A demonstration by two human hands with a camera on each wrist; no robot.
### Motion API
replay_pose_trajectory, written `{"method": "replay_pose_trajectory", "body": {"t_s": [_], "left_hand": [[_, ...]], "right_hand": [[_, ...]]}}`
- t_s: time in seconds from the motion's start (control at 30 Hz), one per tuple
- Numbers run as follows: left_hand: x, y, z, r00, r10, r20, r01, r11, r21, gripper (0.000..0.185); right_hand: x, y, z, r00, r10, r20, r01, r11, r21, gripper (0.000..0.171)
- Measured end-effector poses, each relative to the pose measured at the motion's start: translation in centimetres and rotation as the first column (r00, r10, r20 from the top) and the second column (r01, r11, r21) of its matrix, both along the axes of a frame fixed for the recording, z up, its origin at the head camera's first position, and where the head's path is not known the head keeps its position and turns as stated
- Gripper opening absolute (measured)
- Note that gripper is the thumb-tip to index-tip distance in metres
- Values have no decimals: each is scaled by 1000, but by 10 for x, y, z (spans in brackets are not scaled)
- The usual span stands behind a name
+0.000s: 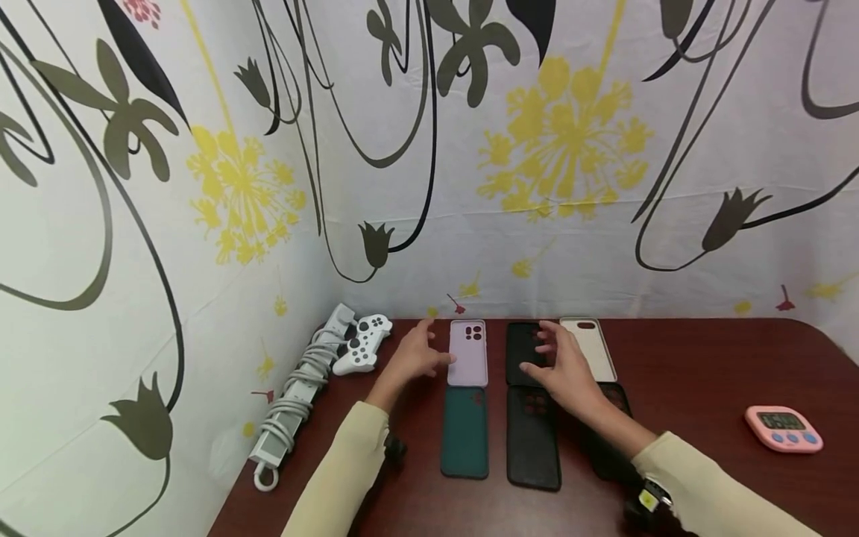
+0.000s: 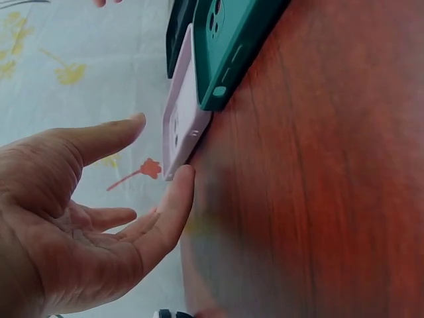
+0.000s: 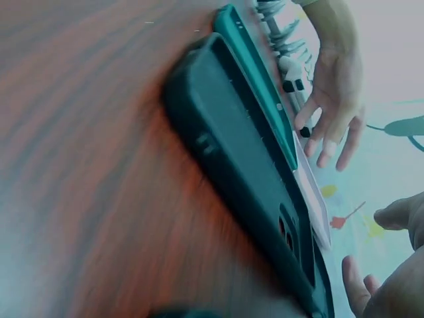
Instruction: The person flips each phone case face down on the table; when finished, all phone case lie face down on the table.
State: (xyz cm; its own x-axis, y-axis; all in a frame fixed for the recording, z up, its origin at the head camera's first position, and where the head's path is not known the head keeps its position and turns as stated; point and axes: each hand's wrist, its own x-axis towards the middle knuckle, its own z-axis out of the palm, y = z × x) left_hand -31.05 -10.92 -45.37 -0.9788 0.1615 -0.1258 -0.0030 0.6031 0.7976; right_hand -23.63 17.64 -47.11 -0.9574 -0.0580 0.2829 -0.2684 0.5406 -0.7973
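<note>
My left hand (image 1: 417, 356) is open, the fingers straight and spread, and one fingertip (image 2: 182, 177) touches the corner of the lilac phone case (image 1: 467, 352), which lies near the centre of the head view, just above the green case (image 1: 464, 431). My right hand (image 1: 562, 367) hovers open over the black case (image 1: 522, 350) in the upper row; its fingers are relaxed and hold nothing. Whether it touches that case I cannot tell. The cases lie very close in rows on the dark red table (image 1: 705, 373). I think a careless push on the lilac case could slide it against the green one and disturb the row. My right sleeve could also drag the lower black case (image 1: 533, 438).
</note>
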Motion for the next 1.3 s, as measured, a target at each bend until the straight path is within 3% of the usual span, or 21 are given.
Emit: {"method": "replay_pose_trajectory", "body": {"t_s": [0.23, 0.53, 0.73, 0.97, 1.3], "left_hand": [[-13, 8, -3, 996, 50, 77, -54, 997, 50, 81], [-23, 14, -5, 992, 90, 92, -94, 995, 34, 64], [-28, 17, -8, 993, 80, 82, -83, 996, 41, 62], [-32, 20, -14, 993, 79, 91, -83, 996, 43, 59], [-31, 21, -12, 993, 76, 89, -81, 995, 52, 56]], "right_hand": [[-23, -24, -3, 993, -11, 118, 20, 997, -73, 79], [-45, -50, -4, 985, -24, 173, 26, 1000, -11, 73], [-49, -65, -3, 983, -32, 182, 13, 995, 101, 73], [-48, -77, -4, 978, -33, 204, -24, 963, 268, 72], [-51, -85, -6, 984, -2, 179, -63, 933, 356, 36]]}}
